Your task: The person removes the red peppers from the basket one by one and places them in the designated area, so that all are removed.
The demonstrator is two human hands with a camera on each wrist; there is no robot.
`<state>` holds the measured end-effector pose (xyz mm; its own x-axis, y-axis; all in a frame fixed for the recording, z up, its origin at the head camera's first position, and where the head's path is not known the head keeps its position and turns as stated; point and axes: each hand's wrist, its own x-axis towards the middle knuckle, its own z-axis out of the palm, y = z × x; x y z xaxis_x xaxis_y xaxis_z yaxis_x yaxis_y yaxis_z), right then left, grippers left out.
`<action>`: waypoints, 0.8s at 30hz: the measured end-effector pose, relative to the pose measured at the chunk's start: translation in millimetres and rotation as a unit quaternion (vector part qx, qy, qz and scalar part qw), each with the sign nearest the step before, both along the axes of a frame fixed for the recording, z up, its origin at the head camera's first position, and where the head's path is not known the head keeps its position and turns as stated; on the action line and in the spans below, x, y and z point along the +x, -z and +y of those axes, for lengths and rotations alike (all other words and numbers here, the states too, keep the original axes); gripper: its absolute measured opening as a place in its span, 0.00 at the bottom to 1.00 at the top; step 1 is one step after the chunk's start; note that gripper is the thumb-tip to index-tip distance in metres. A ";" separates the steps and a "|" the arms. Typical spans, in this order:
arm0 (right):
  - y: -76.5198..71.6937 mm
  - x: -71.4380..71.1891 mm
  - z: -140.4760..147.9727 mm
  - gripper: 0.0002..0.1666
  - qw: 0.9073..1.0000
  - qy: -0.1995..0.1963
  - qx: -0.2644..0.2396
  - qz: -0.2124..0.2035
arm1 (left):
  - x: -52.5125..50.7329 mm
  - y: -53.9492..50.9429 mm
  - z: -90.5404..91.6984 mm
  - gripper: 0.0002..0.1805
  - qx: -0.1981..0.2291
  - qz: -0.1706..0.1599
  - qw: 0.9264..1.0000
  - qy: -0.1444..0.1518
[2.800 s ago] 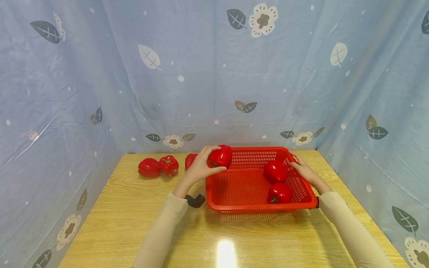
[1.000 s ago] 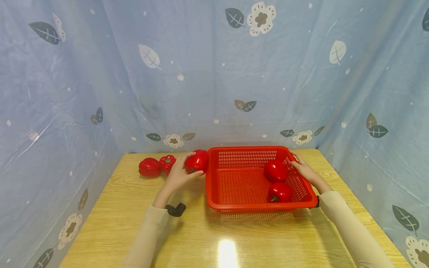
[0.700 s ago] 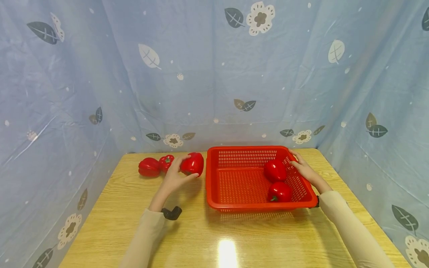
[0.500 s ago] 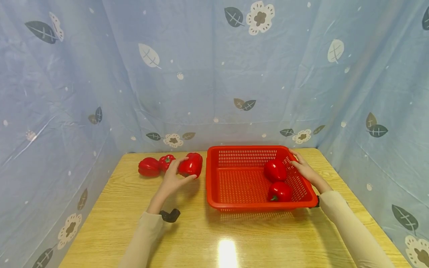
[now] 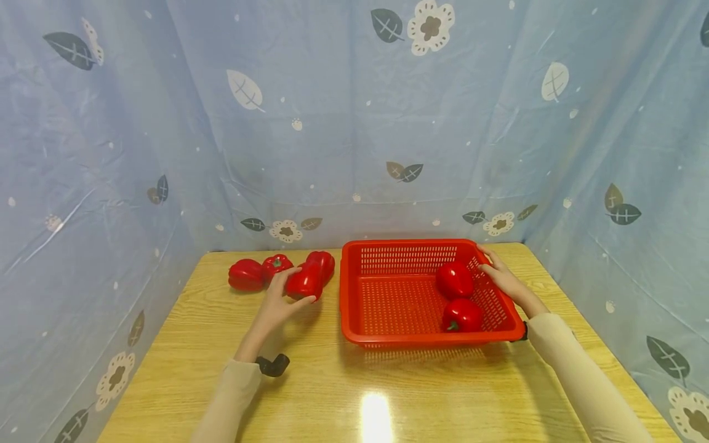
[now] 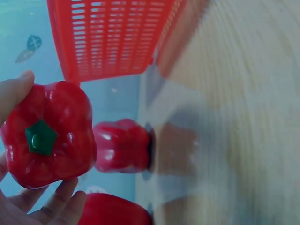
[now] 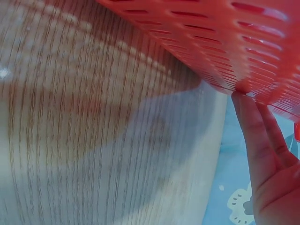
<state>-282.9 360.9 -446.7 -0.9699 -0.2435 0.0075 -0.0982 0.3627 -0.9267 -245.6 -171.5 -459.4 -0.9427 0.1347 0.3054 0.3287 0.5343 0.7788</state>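
My left hand (image 5: pixel 272 306) holds a shiny red bell pepper (image 5: pixel 304 283) between thumb and fingers, left of the red plastic basket (image 5: pixel 410 338). In the left wrist view, the green stem of this held bell pepper (image 6: pixel 49 136) faces the camera. Just behind it stands another red bell pepper (image 5: pixel 327 264), partly covered in the head view. My right hand (image 5: pixel 504 278) grips the basket's right rim, with fingers against the outer wall in the right wrist view. Two red bell peppers, one farther back (image 5: pixel 455 280) and one nearer (image 5: pixel 463 315), lie inside at the basket's right.
Two more red bell peppers, one on its side (image 5: pixel 246 275) and one stem up (image 5: pixel 275 265), sit at the back left of the wooden table (image 5: pixel 188 344). A blue patterned curtain (image 5: pixel 310 123) surrounds the table at the back and both sides.
My left hand has carried the bell pepper leftward from the basket's left end, then lower and slightly nearer to me. The right hand and basket have stayed in place.
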 end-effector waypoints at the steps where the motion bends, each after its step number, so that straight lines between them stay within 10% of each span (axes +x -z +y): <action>1: -1.2 0.1 -0.2 0.37 1.000 0.000 0.002 -0.001 | 0.3 0.8 -1.9 0.40 0.000 -0.006 1.000 -0.002; 24: -12.3 -0.3 -3.3 0.37 1.000 0.007 0.020 -0.013 | 12.4 7.4 -42.0 0.40 -0.004 -0.051 0.999 -0.010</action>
